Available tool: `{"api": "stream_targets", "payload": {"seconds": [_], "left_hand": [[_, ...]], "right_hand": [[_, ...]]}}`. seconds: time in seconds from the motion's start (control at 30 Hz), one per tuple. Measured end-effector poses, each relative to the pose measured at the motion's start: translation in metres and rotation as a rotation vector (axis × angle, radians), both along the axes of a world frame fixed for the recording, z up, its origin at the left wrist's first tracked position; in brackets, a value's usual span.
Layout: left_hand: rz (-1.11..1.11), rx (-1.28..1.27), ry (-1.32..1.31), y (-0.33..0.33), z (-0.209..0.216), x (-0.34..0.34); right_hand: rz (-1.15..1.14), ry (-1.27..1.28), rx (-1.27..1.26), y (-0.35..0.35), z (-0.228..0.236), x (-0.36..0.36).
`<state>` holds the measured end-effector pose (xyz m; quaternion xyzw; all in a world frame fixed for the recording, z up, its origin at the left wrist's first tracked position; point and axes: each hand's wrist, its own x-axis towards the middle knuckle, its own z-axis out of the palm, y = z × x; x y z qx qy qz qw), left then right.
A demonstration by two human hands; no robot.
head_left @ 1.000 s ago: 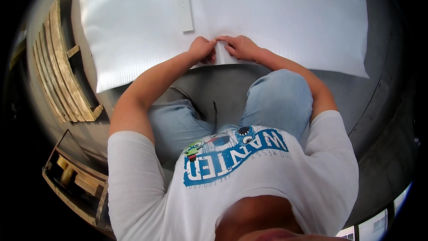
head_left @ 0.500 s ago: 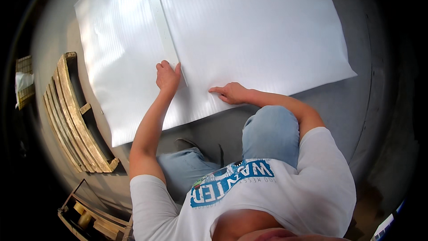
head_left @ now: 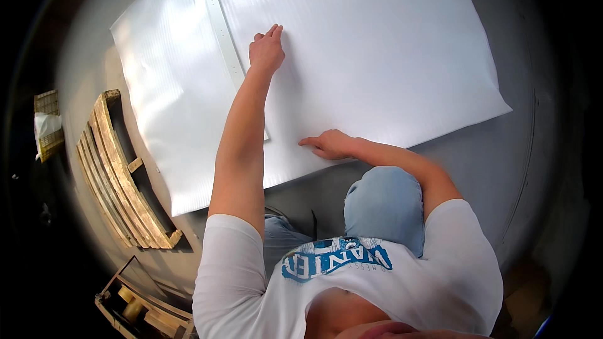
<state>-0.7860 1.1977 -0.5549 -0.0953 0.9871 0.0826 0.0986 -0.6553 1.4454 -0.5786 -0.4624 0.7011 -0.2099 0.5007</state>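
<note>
A large white sheet of ribbed, glossy foam-like material (head_left: pixel 389 50) is spread on the floor in front of me. Across its left part lies a long, narrow, pale straight strip (head_left: pixel 221 30) with small dots along it, like a straightedge. My left hand (head_left: pixel 267 53) is over the sheet just right of the strip, two fingers stretched forward and nothing visible in them; its forearm hides part of the strip's near end. Close to the sheet's near edge, my right hand (head_left: pixel 331 144) rests with its index finger stretched left on the surface and the other fingers bent.
A wooden pallet (head_left: pixel 122 172) is on the floor left of the sheet. Nearer, at lower left, stands a wooden frame (head_left: pixel 147 304) with a yellowish roll in it. A yellow crate (head_left: pixel 49 125) with a white bag is at the far left. My bent knee (head_left: pixel 384 204) is close to the sheet's near edge.
My left hand has left the near end of the strip and moved forward and right, its fingers now stretched out. The right hand keeps its place on the sheet. The view has shifted slightly.
</note>
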Motion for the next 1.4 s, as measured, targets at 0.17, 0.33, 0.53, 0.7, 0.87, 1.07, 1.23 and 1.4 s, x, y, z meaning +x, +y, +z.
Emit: {"api": "stream_targets", "payload": {"seconds": [0.17, 0.33, 0.53, 0.7, 0.87, 1.07, 1.23, 1.4], "left_hand": [[0.025, 0.002, -0.159, 0.007, 0.008, -0.027], [0.063, 0.071, -0.166, 0.006, 0.007, -0.030], [-0.025, 0.016, -0.108, 0.013, -0.008, 0.003], [-0.158, -0.018, -0.018, 0.002, -0.025, 0.050], [-0.182, -0.145, 0.114, -0.008, -0.020, 0.099], [0.486, -0.022, 0.047, -0.024, 0.002, 0.137], [0.669, 0.107, -0.198, -0.033, 0.005, 0.141], [0.694, 0.177, -0.191, -0.036, 0.006, 0.139]], "right_hand": [[-0.031, -0.048, -0.012, 0.001, -0.001, -0.004], [-0.047, -0.060, -0.035, 0.003, 0.002, -0.006], [-0.103, -0.110, -0.055, 0.002, -0.009, -0.003], [-0.103, -0.053, -0.054, -0.003, -0.003, -0.003], [-0.150, -0.085, -0.026, -0.001, 0.003, -0.002], [-0.205, -0.169, 0.001, -0.001, 0.001, 0.000], [-0.211, -0.189, 0.019, -0.011, 0.011, 0.005], [-0.262, -0.229, 0.062, -0.012, 0.020, 0.006]]}}
